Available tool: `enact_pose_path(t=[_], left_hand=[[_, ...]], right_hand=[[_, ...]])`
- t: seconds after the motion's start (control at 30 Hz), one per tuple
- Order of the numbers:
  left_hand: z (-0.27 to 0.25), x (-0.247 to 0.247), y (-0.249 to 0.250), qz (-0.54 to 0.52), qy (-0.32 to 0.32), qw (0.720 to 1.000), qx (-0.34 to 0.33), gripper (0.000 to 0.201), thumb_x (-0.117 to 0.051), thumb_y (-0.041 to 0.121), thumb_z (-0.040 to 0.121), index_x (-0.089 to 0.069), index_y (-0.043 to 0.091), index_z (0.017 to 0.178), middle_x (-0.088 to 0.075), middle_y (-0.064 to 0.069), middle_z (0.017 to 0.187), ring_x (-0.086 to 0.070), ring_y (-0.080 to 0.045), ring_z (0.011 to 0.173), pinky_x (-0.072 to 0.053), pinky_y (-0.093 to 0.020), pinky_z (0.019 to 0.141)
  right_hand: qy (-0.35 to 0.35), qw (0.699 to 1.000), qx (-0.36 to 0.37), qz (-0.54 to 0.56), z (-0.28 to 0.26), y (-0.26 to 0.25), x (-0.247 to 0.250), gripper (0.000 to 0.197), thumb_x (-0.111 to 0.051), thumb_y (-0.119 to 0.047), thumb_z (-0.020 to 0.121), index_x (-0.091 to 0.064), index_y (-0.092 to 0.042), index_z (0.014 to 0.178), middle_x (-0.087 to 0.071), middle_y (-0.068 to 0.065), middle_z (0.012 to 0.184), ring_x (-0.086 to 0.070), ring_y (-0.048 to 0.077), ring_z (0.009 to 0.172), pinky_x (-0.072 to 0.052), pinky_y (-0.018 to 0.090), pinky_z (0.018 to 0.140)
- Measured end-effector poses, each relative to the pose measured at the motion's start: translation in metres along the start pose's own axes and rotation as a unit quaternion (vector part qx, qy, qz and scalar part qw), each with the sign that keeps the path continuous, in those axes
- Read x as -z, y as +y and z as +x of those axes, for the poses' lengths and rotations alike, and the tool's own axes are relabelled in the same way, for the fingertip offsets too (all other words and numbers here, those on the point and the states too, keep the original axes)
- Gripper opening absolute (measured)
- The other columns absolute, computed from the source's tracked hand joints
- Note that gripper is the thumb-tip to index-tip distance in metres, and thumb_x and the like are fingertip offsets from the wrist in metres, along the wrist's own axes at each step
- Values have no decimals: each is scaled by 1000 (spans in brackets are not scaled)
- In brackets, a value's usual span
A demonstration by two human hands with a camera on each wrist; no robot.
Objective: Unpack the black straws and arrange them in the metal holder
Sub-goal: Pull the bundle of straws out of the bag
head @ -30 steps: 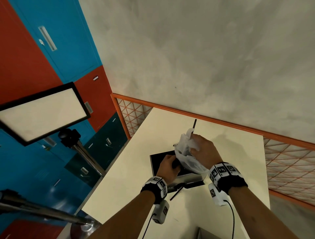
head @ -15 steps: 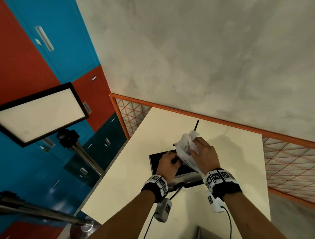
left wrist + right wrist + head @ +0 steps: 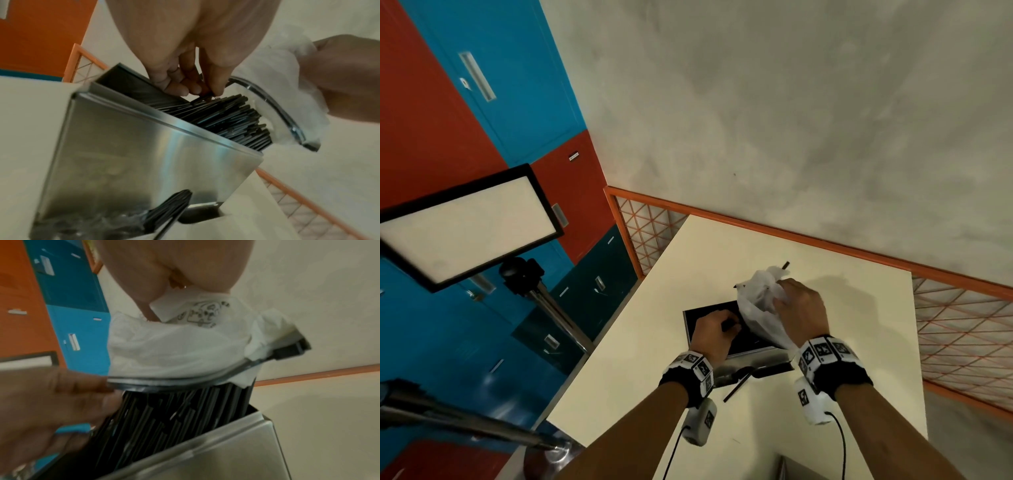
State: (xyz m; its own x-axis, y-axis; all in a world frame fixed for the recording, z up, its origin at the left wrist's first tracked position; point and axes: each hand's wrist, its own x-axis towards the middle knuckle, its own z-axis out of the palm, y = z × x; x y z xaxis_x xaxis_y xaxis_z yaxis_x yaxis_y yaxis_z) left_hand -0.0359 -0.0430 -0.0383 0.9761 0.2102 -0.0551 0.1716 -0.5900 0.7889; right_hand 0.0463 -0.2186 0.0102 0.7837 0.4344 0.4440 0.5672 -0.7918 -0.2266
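Note:
A bundle of black straws (image 3: 226,116) stands slanted in the open steel holder (image 3: 144,162) on the cream table (image 3: 859,342). My left hand (image 3: 729,325) reaches into the holder (image 3: 753,354) and its fingertips (image 3: 197,91) pinch the straw tops. My right hand (image 3: 780,298) grips a crumpled white plastic bag (image 3: 756,301) that still covers the upper ends of the straws (image 3: 185,410). The bag (image 3: 174,345) has a clear stiff rim. One straw tip (image 3: 786,265) pokes out above the bag. What is inside the bag is hidden.
A loose black straw (image 3: 736,387) lies on the table in front of the holder, with more at its base (image 3: 170,206). An orange lattice rail (image 3: 825,240) edges the table's far side. A light panel on a stand (image 3: 465,222) is at the left.
My right hand has shifted slightly right and bunched the bag tighter, so less of the straw tip shows. My left hand stays on the straws in the holder.

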Motion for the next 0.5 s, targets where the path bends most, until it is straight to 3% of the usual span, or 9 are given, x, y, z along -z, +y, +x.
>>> enact_pose_path(t=[0.07,0.13,0.23,0.33,0.43,0.5], left_hand=[[-1,2,-7,46,-8,999,-13,15,-65,17,95,-71,14,108,-70,-3,107,-64,-18,96,-48,-22,84],[-3,4,-12,97,-15,995,-19,16,-63,17,96,-70,13,109,-67,-5,107,-64,-24,96,-48,-28,82],[-4,6,-20,166,-33,985,-24,18,-58,14,96,-68,11,111,-64,-8,107,-63,-30,95,-42,-27,74],[-6,9,-24,224,-61,973,-10,22,-53,7,95,-66,7,112,-64,-13,111,-63,-34,99,-48,-33,77],[-8,8,-26,267,-84,960,4,29,-54,3,91,-60,5,120,-59,-16,118,-61,-36,105,-49,-36,84],[-9,5,-26,257,-75,963,4,42,-57,3,87,-52,8,129,-49,-15,127,-54,-35,110,-48,-40,90]], right_hand=[[34,999,-41,8,9,1,11,13,-52,-4,72,-60,-4,62,-62,10,59,-60,26,45,-45,24,45],[22,998,-64,-16,15,7,13,8,-64,3,71,-63,-3,68,-66,12,65,-64,26,49,-45,22,49],[-22,995,-92,-25,16,15,11,12,-72,-3,72,-70,-3,84,-69,13,92,-69,25,70,-54,26,58],[-64,995,-68,17,13,11,6,10,-69,-10,76,-66,-7,85,-70,9,80,-68,29,63,-52,28,57],[-178,981,-80,9,10,5,2,17,-58,-26,82,-63,-13,93,-69,6,86,-68,30,78,-52,34,67],[-187,977,-99,19,10,6,2,20,-57,-24,84,-63,-12,98,-68,7,94,-66,28,87,-52,35,72]])
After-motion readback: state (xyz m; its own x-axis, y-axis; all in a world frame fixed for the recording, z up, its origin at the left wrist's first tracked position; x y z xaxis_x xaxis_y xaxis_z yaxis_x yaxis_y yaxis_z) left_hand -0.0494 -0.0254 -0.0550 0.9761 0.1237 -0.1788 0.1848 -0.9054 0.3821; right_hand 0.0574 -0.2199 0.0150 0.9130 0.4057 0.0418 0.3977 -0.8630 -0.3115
